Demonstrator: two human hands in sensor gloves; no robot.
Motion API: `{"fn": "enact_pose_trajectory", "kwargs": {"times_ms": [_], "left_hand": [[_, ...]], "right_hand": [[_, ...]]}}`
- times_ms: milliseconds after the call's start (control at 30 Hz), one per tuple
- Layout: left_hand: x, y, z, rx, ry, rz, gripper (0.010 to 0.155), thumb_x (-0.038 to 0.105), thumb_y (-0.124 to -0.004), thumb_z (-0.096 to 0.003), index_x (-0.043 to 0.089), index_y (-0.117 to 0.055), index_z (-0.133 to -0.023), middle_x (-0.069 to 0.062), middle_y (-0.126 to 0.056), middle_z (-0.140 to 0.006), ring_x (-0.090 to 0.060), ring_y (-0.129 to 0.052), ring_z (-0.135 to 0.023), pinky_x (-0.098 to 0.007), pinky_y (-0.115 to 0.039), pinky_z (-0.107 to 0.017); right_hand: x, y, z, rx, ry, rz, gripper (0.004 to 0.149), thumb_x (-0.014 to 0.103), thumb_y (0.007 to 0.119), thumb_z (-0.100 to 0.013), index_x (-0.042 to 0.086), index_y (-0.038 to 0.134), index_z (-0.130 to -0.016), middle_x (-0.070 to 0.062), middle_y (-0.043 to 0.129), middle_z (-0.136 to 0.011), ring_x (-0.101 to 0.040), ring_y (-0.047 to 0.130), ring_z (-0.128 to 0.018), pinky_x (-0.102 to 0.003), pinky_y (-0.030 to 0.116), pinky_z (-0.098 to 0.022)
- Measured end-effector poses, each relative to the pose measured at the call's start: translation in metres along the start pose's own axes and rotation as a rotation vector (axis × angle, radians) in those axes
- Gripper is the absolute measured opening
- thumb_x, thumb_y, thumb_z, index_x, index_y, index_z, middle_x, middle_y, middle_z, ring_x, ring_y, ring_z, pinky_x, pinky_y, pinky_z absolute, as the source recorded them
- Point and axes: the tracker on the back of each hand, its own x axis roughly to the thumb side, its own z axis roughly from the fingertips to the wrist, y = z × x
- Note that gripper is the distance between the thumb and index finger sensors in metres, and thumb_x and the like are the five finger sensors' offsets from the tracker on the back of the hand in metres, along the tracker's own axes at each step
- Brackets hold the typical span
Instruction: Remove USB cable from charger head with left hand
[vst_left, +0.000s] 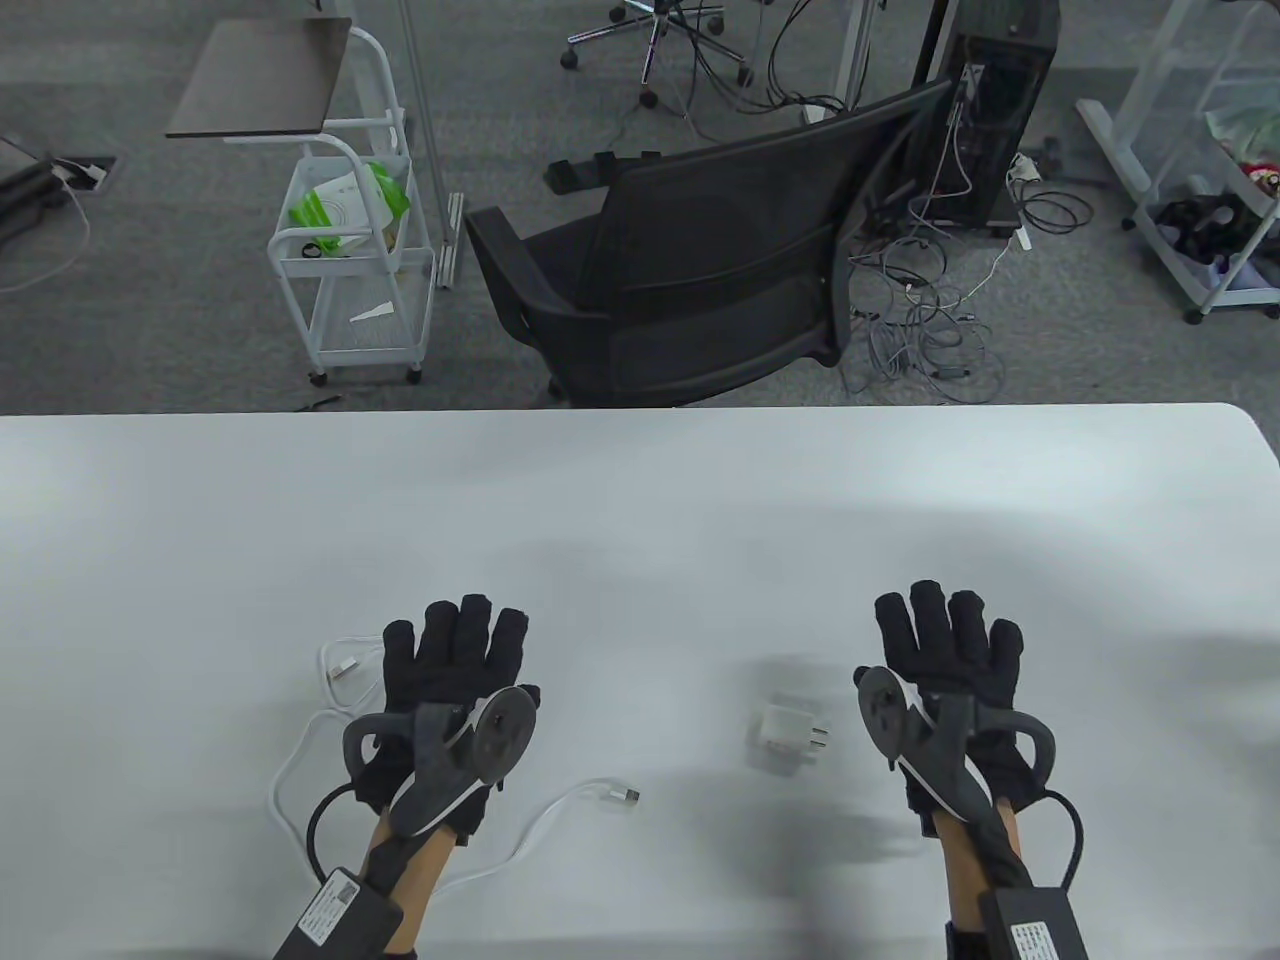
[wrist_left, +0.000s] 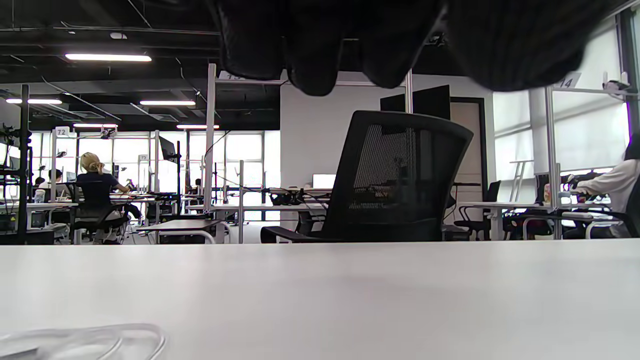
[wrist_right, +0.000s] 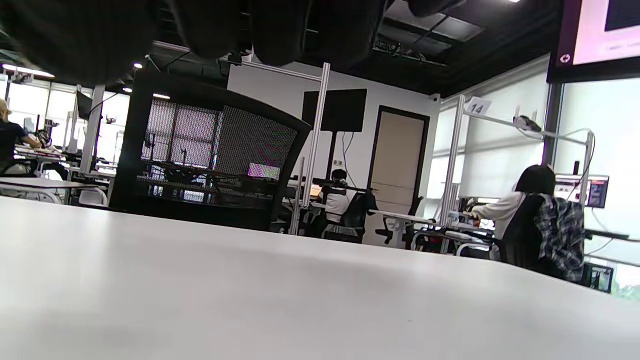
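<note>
A white charger head (vst_left: 788, 730) lies on the white table (vst_left: 640, 500) between my hands, with its prongs pointing right. A white USB cable (vst_left: 545, 815) lies apart from it, with one plug (vst_left: 625, 796) near the middle and the other plug (vst_left: 345, 668) left of my left hand. My left hand (vst_left: 455, 660) lies flat and open over the cable's loops, holding nothing. My right hand (vst_left: 950, 645) lies flat and open to the right of the charger. A blurred cable loop (wrist_left: 100, 340) shows in the left wrist view.
A black mesh office chair (vst_left: 700, 270) stands behind the table's far edge. A white cart (vst_left: 350, 250) and loose floor cables (vst_left: 920, 330) are beyond it. The table's right corner (vst_left: 1240, 420) is rounded.
</note>
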Motion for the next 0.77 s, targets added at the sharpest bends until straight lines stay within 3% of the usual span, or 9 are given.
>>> {"fn": "enact_pose_trajectory", "kwargs": {"times_ms": [767], "left_hand": [[-0.004, -0.021, -0.001, -0.163, 0.017, 0.015, 0.074, 0.058, -0.075, -0.0298, 0.040, -0.070, -0.101, 0.001, -0.071, -0.115, -0.033, -0.071, -0.108, -0.063, -0.042, -0.081]], "right_hand": [[0.004, 0.011, 0.002, 0.076, -0.038, 0.061, 0.072, 0.061, 0.075, -0.033, 0.042, 0.054, -0.100, 0.008, 0.055, -0.114, -0.028, 0.060, -0.110, -0.061, 0.045, -0.077]]}}
